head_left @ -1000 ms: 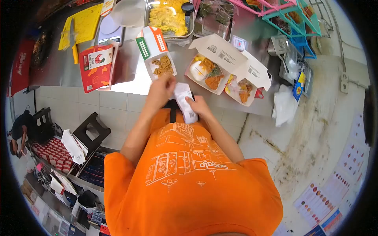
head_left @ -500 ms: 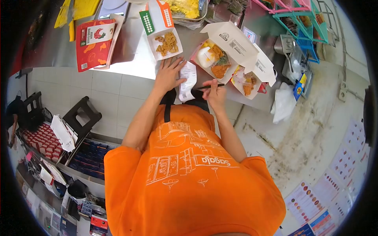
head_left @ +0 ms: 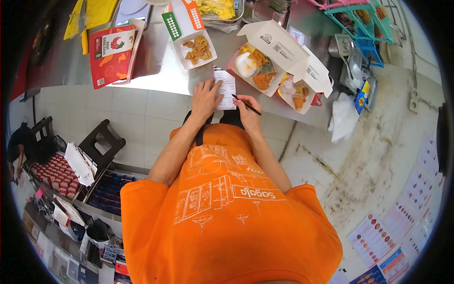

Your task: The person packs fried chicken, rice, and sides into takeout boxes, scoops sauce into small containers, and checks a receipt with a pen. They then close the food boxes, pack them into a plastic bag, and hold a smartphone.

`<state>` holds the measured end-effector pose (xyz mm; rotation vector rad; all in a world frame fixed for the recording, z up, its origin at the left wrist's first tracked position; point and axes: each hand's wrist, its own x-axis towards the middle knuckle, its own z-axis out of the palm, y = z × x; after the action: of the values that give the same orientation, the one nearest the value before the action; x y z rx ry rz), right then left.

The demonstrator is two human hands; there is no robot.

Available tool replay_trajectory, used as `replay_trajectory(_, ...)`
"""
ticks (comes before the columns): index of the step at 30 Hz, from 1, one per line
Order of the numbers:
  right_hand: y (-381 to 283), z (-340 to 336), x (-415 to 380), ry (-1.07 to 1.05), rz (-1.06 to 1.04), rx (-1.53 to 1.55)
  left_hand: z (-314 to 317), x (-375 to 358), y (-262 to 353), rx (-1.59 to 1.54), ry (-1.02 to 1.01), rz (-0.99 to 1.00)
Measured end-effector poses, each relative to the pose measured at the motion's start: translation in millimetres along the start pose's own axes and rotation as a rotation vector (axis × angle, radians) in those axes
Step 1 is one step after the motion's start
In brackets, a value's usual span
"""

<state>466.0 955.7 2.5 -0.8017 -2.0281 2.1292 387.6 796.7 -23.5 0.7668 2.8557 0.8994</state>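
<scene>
A printed paper receipt (head_left: pixel 228 84) lies at the front edge of the metal counter. My left hand (head_left: pixel 205 99) rests on its left side with the fingers stretched out, pressing it down. A black pen (head_left: pixel 250 106) is gripped in my right hand (head_left: pixel 248 116), and its tip touches or hovers just over the receipt's right side. Beyond the receipt stands an open box of fried pieces (head_left: pixel 198 50). To the right are an open meal box (head_left: pixel 254 71) with rice and fried chicken, and another open box (head_left: pixel 294 92) with chicken and a plastic packet.
A red printed box (head_left: pixel 112 54) stands at the counter's left, near a yellow cutting board (head_left: pixel 100 12) and a scale (head_left: pixel 134 10). A tray of yellow food (head_left: pixel 218 9) sits at the back. Coloured baskets (head_left: pixel 364 21) and a plastic bag (head_left: pixel 343 117) are right. Another person (head_left: pixel 20 146) is far left.
The receipt now lies flatter and farther onto the counter. My left hand has slid down toward me along it. My right hand has moved left, bringing the pen to the paper.
</scene>
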Motion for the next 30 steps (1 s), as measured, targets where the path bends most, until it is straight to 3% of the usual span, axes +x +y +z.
replay_trajectory(2,3.8,-2.0,-0.5,0.038,0.016,-0.020,-8.7,0.5,4.7,-0.005,-0.006,-0.009)
replay_trajectory(5,-34.8,-1.0,3.1,-0.008,0.294,-0.165,-17.4,1.0,9.0,0.000,-0.043,-0.016)
replay_trajectory(8,-23.2,4.6,12.0,-0.112,0.294,-0.123,-19.3,-0.1,6.4,0.040,-0.069,-0.006)
replay_trajectory(11,-3.9,11.1,16.0,-0.098,-0.092,-0.245,-16.4,2.9,-1.8,0.048,-0.085,-0.025)
replay_trajectory(14,-1.1,23.0,17.3,0.003,-0.049,-0.022,-14.6,13.2,-5.3,0.066,-0.069,-0.072)
replay_trajectory(18,6.2,28.9,25.3,0.001,-0.041,-0.225,-10.7,21.3,-4.6,0.095,-0.084,-0.096)
replay_trajectory(21,11.7,35.7,30.7,0.017,-0.202,-0.304,-11.9,22.9,-5.8,0.102,-0.121,-0.095)
replay_trajectory(24,8.1,31.9,29.7,-0.074,-0.192,-0.394,-12.1,20.5,-8.5,0.102,-0.143,-0.070)
replay_trajectory(30,7.5,32.4,28.9,-0.028,-0.217,-0.318,-9.5,21.2,-9.8,0.105,-0.163,-0.065)
